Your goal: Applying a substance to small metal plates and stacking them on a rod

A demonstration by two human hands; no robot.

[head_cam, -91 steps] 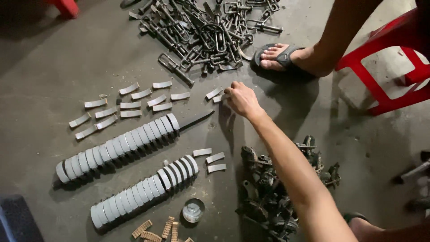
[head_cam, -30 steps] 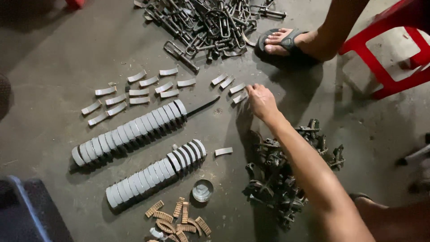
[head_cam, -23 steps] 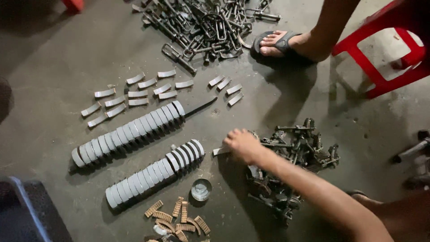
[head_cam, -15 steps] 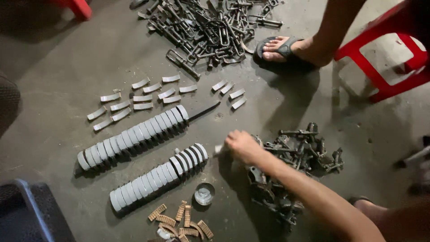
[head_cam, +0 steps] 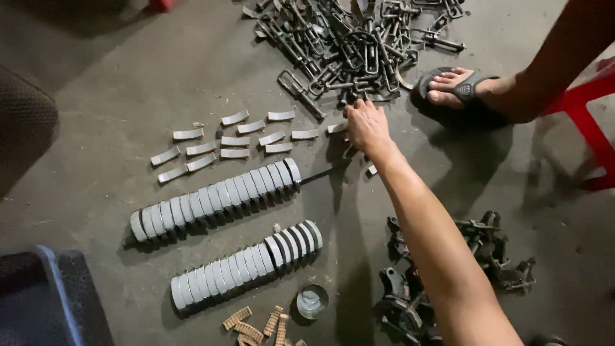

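My right hand (head_cam: 366, 125) reaches out over the concrete floor, palm down, fingers pointing at the edge of a pile of dark metal U-bolts (head_cam: 349, 38). Its thumb is beside a small curved grey metal plate (head_cam: 336, 128), the right end of a scatter of loose plates (head_cam: 234, 141). Whatever is under the palm is hidden. Another plate (head_cam: 371, 170) lies just right of my wrist. Two long rows of stacked grey plates, an upper row (head_cam: 218, 195) and a lower row (head_cam: 246, 263), lie to the left of my forearm. My left hand is out of view.
Another person's foot in a sandal (head_cam: 458, 86) rests by a red stool (head_cam: 592, 122) at the right. A heap of dark clamps (head_cam: 487, 250) lies under my forearm. A small round tin (head_cam: 312, 300) and tan ridged pieces (head_cam: 256, 323) lie at the bottom; a dark bin (head_cam: 45, 301) is at the lower left.
My right hand was down at the right end of the lower row, on a loose plate. It has moved up to the loose plates by the U-bolt pile, and that plate is gone.
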